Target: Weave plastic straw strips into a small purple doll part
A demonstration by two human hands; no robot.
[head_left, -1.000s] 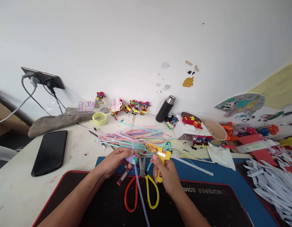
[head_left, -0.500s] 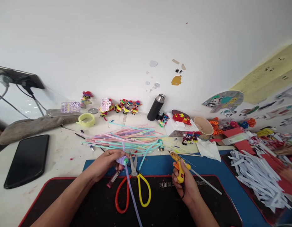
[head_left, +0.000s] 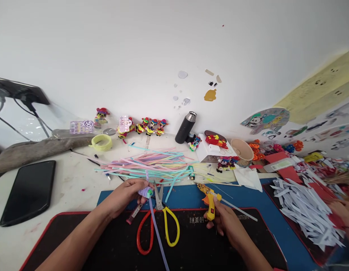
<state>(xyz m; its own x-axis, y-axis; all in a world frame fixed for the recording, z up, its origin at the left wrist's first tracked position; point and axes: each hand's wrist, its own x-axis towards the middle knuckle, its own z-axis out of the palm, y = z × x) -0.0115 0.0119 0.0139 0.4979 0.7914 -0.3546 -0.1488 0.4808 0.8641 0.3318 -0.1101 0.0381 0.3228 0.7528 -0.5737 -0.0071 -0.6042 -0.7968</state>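
My left hand (head_left: pixel 136 188) pinches a lilac coil of pipe cleaner (head_left: pixel 145 192) with a green centre. A long lilac tail (head_left: pixel 159 237) hangs from the coil down past the mat's front. In my right hand (head_left: pixel 223 214) is a yellow hot glue gun (head_left: pixel 210 203), nozzle pointing up and left. The thumb lies at the back of its handle and the fingers are near the handle's lower end, loosely placed. A clear glue stick (head_left: pixel 239 209) sticks out behind the gun. Between the hands, scissors (head_left: pixel 159 205) with one red and one yellow handle lie with blades apart.
Pastel pipe cleaners (head_left: pixel 146 163) lie in a heap beyond the hands. A black thermos (head_left: pixel 186 128) stands by the wall near small figures (head_left: pixel 151 127). At left lies a black tablet-like device (head_left: pixel 29 192); at right, white paper strips (head_left: pixel 300 210) and another person's hand (head_left: pixel 342 214).
The glue gun has shifted slightly left, and my right hand's fingers have loosened and slid lower on its handle. My left hand keeps the lilac coil nearly still.
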